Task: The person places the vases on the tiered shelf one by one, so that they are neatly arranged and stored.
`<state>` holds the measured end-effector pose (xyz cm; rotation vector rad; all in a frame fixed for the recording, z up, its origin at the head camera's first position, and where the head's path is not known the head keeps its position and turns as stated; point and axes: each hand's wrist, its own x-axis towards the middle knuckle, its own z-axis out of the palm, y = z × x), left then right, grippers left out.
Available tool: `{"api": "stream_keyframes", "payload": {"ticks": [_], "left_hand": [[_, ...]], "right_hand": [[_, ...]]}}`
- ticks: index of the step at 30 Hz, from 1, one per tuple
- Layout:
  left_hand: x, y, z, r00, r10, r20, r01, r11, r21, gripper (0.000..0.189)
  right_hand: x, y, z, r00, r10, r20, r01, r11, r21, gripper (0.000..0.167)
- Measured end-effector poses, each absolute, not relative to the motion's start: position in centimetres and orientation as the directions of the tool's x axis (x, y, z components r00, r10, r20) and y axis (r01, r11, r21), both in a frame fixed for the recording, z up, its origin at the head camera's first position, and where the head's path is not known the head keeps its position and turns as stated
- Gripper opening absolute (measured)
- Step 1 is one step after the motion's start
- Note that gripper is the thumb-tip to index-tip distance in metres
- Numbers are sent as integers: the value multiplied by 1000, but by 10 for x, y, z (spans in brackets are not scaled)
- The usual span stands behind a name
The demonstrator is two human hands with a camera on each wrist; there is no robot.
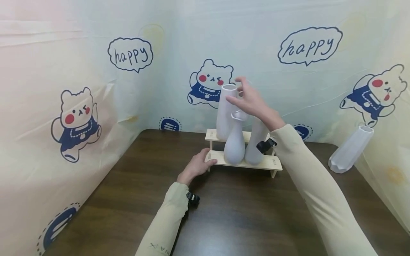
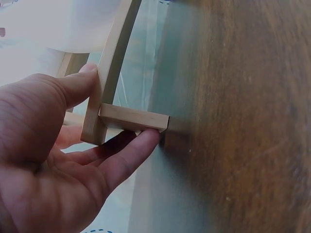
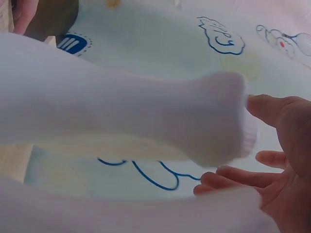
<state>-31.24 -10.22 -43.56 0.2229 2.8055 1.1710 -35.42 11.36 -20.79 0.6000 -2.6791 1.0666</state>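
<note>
A two-step light wooden stand (image 1: 221, 158) stands toward the back of the dark table. My left hand (image 1: 198, 164) grips the left end of its lower step, thumb on top and fingers underneath; the left wrist view shows this hand (image 2: 63, 145) around the stand's end (image 2: 109, 77). On the upper step is a tall white vase (image 1: 225, 113). A round-bellied vase (image 1: 235, 147) and a slimmer vase (image 1: 255, 142) share the lower step. My right hand (image 1: 250, 99) is at the tall vase's top, thumb overlapping it, fingers spread apart beside the rim.
Another white vase (image 1: 350, 149), with a faceted surface, stands near the table's right edge. A printed cloth (image 1: 173, 81) with bears and speech bubbles hangs behind and along both sides. The brown table top (image 1: 144, 185) extends in front of the stand.
</note>
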Motion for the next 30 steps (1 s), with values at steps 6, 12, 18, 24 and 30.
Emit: {"api": "stream_keyframes", "payload": {"ticks": [6,12,18,24,30], "left_hand": [[-312,-103,-436,-985,171,-20,106,694,712,74],[-313,-102,-438,-986,162,-30,92,694,714,73],[-313,-101,-437,-987,159,-35,86,694,715,74],[-313,-101,-438,-987,155,-36,83,697,712,73],[-313,-101,-437,-987,156,-35,85,696,713,74]], "right_hand": [[-342,132,-205,-886,-278,371,-456,669,-587,72],[-332,149,-207,-860,-265,436,-491,661,-568,63],[-322,170,-215,-828,-240,506,-533,618,-579,55],[-312,187,-226,-793,-213,570,-561,621,-548,50],[-302,204,-238,-756,-197,624,-584,634,-507,47]]}}
